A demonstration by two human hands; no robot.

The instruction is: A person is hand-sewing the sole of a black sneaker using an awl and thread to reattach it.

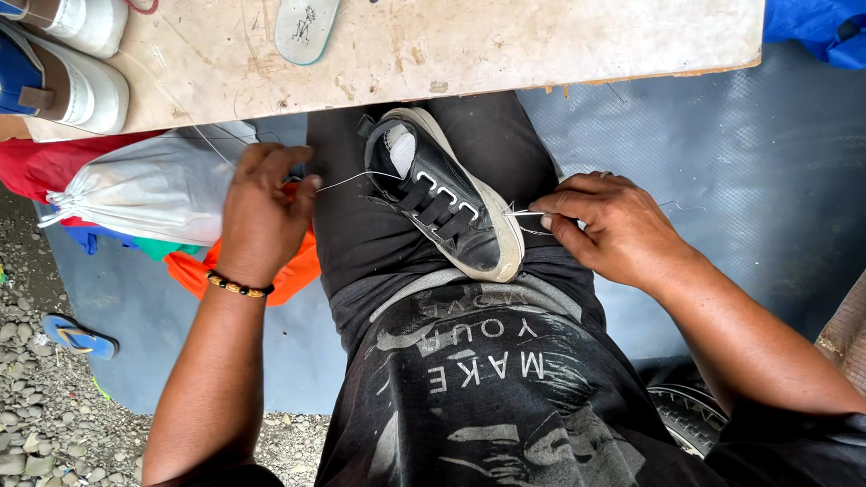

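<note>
Black sneaker (448, 202) on lap; left hand (262, 212), right hand (606, 225) pinching thread (356, 178).

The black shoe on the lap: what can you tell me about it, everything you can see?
The black shoe is a low sneaker that looks like leather, with three black straps through pale buckles, a light lining and a cream rubber sole. It lies tilted on its side across the person's dark-trousered thigh, toe toward the body, opening toward the wooden board. A thin white thread runs from it to the left hand; the right hand pinches thread at the sole edge near the toe.
</note>
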